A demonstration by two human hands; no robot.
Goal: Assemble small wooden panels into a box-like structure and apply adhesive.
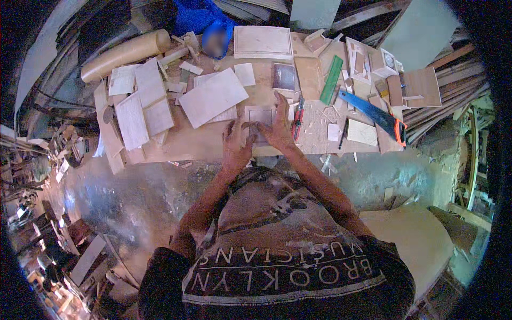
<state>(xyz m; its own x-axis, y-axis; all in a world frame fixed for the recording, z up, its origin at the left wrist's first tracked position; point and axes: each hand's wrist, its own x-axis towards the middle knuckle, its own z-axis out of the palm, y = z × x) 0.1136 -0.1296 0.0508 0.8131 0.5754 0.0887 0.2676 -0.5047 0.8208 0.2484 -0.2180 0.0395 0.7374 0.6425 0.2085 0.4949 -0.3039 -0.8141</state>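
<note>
Both my hands are at a small square wooden panel (261,116) with a raised border, near the table's front edge. My left hand (237,144) grips its left side, fingers bent and thumb toward the middle. Along the right side lies my right hand (277,128), its thumb over the panel and its fingers reaching to the far corner. The panel's near part is partly hidden by my hands. Just right of them lies a red and black cutter-like tool (297,120). Beyond the fingertips sits a dark square piece in a pale border (284,77).
Pale wooden boards (214,98) lie stacked left of my hands. A large rolled sheet (126,55) rests at the far left. On the right are a green straight strip (332,80), a handsaw (368,109) with blue blade, and wood slivers. A blue bag (197,18) sits at the back.
</note>
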